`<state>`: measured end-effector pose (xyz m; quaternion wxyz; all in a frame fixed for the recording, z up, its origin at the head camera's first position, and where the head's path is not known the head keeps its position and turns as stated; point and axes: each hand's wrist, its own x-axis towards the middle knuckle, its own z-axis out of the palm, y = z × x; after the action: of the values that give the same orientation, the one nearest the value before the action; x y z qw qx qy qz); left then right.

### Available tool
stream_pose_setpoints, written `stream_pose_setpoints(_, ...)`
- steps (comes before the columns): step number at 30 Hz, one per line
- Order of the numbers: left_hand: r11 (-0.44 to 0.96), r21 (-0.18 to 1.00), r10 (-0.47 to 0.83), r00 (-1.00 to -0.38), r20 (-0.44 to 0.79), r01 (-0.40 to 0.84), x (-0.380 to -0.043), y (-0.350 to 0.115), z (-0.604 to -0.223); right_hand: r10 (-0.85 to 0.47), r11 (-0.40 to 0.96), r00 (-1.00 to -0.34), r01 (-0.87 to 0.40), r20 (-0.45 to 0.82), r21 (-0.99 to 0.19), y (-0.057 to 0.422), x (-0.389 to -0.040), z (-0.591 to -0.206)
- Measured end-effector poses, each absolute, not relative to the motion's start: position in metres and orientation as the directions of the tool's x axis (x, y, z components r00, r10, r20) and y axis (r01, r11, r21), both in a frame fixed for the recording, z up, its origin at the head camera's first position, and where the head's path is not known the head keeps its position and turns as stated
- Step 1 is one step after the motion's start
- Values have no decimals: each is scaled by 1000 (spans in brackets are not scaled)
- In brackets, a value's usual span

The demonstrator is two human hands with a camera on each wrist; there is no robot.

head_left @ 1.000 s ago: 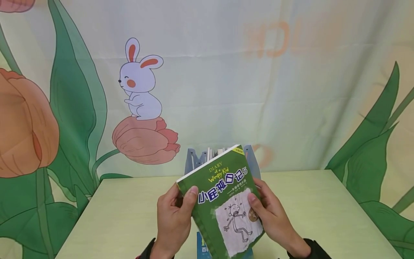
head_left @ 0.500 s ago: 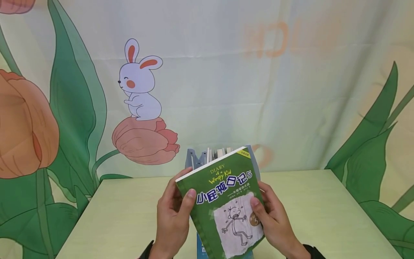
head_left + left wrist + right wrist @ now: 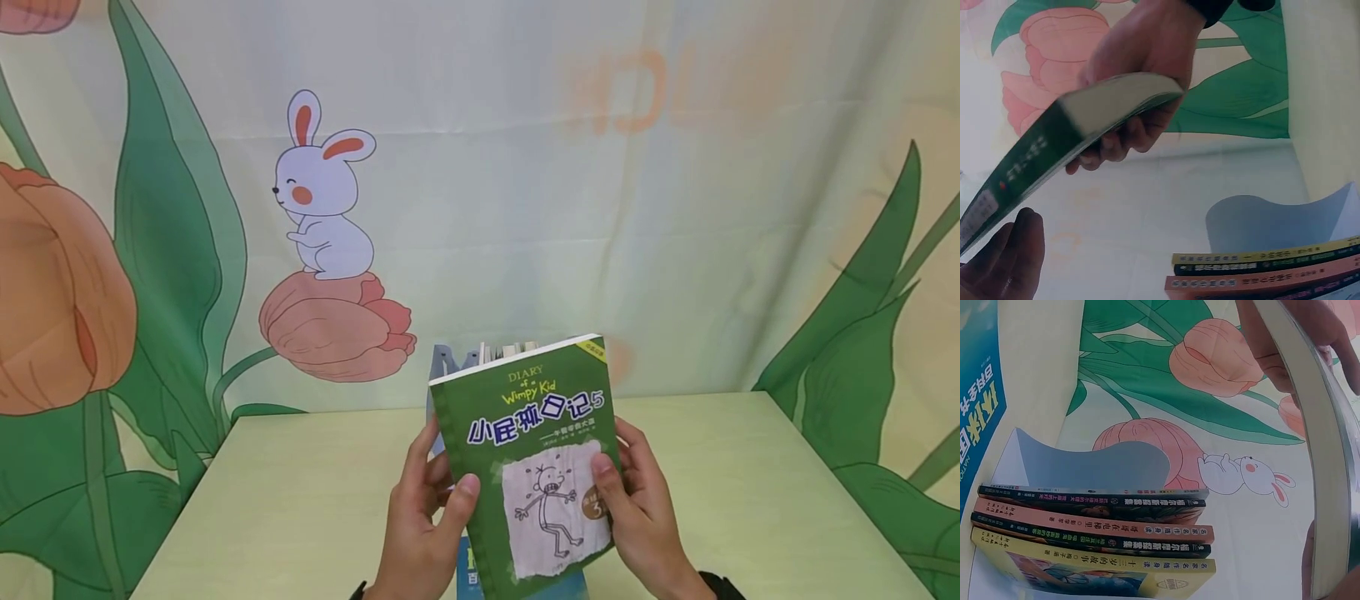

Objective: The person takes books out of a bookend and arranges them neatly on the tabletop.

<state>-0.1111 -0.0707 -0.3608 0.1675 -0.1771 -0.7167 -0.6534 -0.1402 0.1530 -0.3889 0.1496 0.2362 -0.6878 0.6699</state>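
A green "Diary of a Wimpy Kid" paperback book is held up, front cover facing me and slightly tilted. My left hand grips its spine side, thumb at the front edge and fingers behind. On the opposite side, my right hand pinches the book with its thumb on the cover and its fingers at the back. In the left wrist view, the left fingertips lie close under the dark green spine. The page block shows side-on in the right wrist view.
Behind the held book stands a blue-grey book rack. Several paperbacks are lined up in it. A blue book lies nearer on the pale table, partly covered by the green one. A printed rabbit-and-tulip curtain hangs behind.
The green book has turned more upright and its top has shifted right, covering more of the rack. My left hand has slid right and down along the spine side; both hands keep hold.
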Motion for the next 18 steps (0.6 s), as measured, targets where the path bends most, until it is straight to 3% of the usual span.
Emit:
stream_pose_setpoints(11,114,894,15,-900,435,434,-103,-64,-373,-42,-17,-832,-553,553,-833,144,-129,-392)
stream_pose_setpoints(18,116,873,-3,-879,477,474,-105,-61,-380,24,-8,-848,-530,530,-848,139,-125,-397)
